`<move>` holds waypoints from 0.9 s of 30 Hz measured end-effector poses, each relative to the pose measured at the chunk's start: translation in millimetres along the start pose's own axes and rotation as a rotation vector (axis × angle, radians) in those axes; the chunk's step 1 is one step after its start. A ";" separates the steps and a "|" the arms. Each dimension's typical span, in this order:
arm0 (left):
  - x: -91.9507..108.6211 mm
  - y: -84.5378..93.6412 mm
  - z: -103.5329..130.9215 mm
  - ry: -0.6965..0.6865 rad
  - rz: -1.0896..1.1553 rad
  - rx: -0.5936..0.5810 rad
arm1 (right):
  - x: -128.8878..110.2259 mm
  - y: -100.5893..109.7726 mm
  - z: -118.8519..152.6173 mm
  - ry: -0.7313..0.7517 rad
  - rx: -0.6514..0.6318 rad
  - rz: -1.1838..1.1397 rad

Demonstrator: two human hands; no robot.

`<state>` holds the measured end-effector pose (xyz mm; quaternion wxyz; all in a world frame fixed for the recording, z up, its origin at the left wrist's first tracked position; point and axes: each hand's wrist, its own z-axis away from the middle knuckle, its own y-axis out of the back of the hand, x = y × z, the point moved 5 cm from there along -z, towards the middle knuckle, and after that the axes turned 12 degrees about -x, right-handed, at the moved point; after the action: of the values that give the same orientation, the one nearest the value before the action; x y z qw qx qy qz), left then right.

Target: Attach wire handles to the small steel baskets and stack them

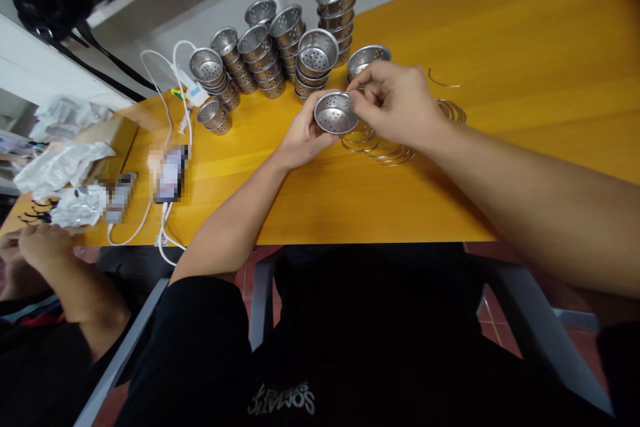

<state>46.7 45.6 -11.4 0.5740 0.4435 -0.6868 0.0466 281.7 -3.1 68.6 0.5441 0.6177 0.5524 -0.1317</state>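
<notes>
My left hand (pixel 303 137) is wrapped round a perforated metal cup (pixel 336 117), its open mouth tilted up toward me. At the cup's far right rim, my right hand (pixel 385 97) pinches with thumb and forefinger; a small bit of metal shows at the fingertips, too little to name. Beneath and beside my right hand lie several thin wire rings (pixel 393 155) on the table, partly covered by the hand and forearm. Another perforated cup (pixel 369 57) stands just behind my right hand, its lower part hidden.
Stacks of perforated cups (pixel 273 73) line the table's back edge. To the left, a phone (pixel 171 175) with white cables lies on the yellow table (pixel 300 213). A loose curved wire (pixel 443 83) is at the right. A co-worker's hands (pixel 43 247) are at far left.
</notes>
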 end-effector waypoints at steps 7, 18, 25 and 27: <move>-6.5 -12.4 -1.7 -0.039 -0.310 0.024 | -11.1 -0.9 2.3 -0.045 0.016 0.016; 7.8 -7.6 -2.1 0.128 -0.236 0.073 | -16.3 -5.9 -0.9 0.037 -0.104 -0.173; 2.6 0.1 3.8 0.079 -0.153 -0.019 | -14.5 -4.9 -2.9 0.067 -0.292 -0.426; -1.5 -3.1 3.8 0.037 -0.195 -0.037 | -10.7 -6.9 -3.9 0.050 -0.279 -0.459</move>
<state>45.9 42.4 -15.3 0.5964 0.4966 -0.6305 -0.0142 270.5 -7.0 74.5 0.5658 0.3984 0.7042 -0.1590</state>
